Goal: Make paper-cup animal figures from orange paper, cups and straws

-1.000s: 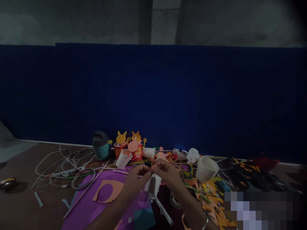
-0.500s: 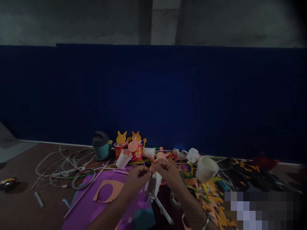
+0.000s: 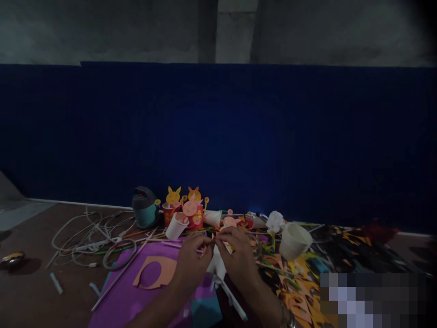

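My left hand (image 3: 195,255) and my right hand (image 3: 236,255) meet over the middle of the work area, their fingertips pinched close together. Between them shows a small pinkish-orange paper piece (image 3: 213,237); the fingers hide most of it. Under the hands lies a white object (image 3: 217,264), partly covered, with a thin white rod (image 3: 234,300) pointing toward me. Just beyond the fingers is a pink paper animal head (image 3: 230,222). To the left, an orange sheet with a round hole (image 3: 164,272) rests on purple paper (image 3: 116,303).
Paper cups with animal cutouts (image 3: 190,207) stand against the blue wall (image 3: 218,136), beside a teal and black container (image 3: 145,212). White cables (image 3: 82,241) coil at left. At right are a white cup (image 3: 295,241), crumpled paper (image 3: 275,222) and yellow-orange scraps (image 3: 300,296).
Both hands have turned and drawn level, with the fingertips pointing more upward around the small paper piece. My right forearm has shifted slightly left. The surrounding objects stay in place.
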The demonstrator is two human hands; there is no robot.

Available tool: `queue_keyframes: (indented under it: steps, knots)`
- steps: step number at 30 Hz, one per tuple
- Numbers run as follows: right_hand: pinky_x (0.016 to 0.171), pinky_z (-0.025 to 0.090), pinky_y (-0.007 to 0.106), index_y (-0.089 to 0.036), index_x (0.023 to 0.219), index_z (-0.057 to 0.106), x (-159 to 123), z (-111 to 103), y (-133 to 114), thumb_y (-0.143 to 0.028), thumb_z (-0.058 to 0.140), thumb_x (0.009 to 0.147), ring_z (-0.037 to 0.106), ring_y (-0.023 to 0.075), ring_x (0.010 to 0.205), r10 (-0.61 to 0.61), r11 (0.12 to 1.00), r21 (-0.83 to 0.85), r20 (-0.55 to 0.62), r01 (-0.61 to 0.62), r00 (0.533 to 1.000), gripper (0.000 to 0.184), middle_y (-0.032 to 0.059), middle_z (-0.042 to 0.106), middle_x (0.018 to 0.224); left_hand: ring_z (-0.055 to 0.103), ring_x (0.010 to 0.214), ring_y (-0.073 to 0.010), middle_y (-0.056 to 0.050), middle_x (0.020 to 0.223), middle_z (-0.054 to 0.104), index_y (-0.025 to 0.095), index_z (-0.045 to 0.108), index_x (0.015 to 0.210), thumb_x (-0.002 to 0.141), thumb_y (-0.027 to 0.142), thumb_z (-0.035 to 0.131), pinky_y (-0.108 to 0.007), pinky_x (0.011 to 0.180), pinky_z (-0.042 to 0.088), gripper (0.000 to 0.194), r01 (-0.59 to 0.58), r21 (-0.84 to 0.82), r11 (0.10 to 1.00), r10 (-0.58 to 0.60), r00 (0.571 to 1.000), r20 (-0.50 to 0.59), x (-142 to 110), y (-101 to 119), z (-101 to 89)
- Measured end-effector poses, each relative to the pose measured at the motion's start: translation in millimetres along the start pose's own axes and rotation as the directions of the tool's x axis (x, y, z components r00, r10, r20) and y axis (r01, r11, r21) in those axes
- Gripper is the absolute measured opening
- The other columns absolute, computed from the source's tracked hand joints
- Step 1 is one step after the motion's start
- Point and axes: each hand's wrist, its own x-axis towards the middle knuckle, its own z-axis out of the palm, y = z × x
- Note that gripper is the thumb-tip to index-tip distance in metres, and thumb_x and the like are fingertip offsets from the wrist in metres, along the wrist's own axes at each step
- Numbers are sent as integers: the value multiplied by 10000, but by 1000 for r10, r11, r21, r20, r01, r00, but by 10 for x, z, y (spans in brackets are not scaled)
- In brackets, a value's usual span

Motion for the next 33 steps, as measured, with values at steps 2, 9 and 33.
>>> queue_keyframes:
  steps: [2, 9, 33]
  knots:
    - [771, 418, 324, -201, 784, 681, 8, -5, 9, -152, 566, 803, 561, 192, 844, 11, 999, 42, 16, -11, 1000, 126, 47, 635, 854, 549, 712, -171, -18, 697, 609, 185, 603, 666, 795, 216, 512, -291, 680, 415, 161, -36, 45, 998, 36, 999, -4, -3, 5, -1]
    - [766, 423, 315, -204, 782, 681, 37, -46, 23, -148, 572, 803, 563, 192, 849, 39, 993, 112, 91, -49, 995, 124, 45, 639, 843, 548, 761, -173, -16, 736, 610, 186, 594, 706, 801, 176, 522, -307, 719, 412, 120, -119, 103, 988, 118, 993, 20, -25, -2, -24]
    - [773, 429, 313, -204, 781, 673, 54, -59, 44, -124, 542, 794, 578, 191, 845, 6, 991, 131, 123, -22, 992, 154, 48, 649, 838, 552, 756, -181, -32, 748, 620, 195, 604, 724, 791, 149, 508, -320, 711, 424, 126, -132, 63, 989, 128, 990, 54, -17, -19, -25]
